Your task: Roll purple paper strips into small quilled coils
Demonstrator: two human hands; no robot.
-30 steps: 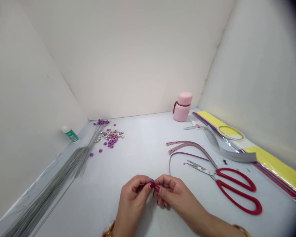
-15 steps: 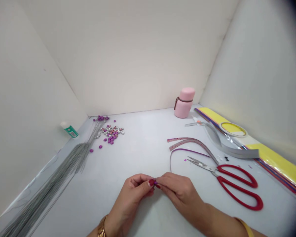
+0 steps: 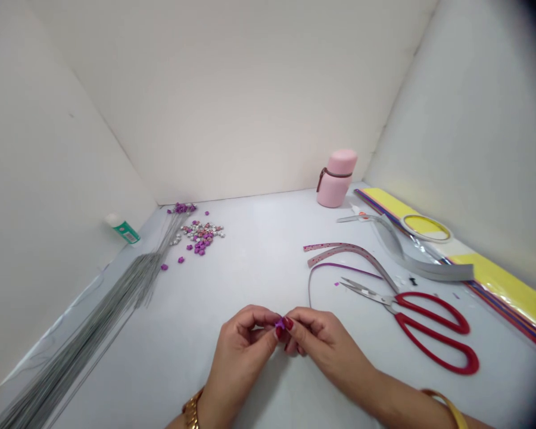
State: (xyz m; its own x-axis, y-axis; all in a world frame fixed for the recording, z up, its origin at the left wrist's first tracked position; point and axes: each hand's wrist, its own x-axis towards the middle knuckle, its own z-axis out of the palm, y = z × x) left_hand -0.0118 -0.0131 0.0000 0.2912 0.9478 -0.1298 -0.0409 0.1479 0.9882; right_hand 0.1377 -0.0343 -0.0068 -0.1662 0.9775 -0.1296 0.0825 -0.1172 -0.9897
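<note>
Your left hand [image 3: 239, 354] and right hand [image 3: 324, 348] are both curled nearly shut, their fingertips pinching a small purple paper star [image 3: 279, 324] at lower centre of the frame. If your pinch loosens, it could drop and roll across the white tabletop [image 3: 259, 256] toward the red-handled scissors [image 3: 433, 330]. Compared with the earlier frame, more purple shows between your fingertips, and the whole scene sits slightly higher in view.

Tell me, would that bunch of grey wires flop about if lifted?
The thin grey wires probably spring rather than flop, since they lie nearly straight. Each looks very fine, so they're likely light, and the loose ends could splay apart.
</note>
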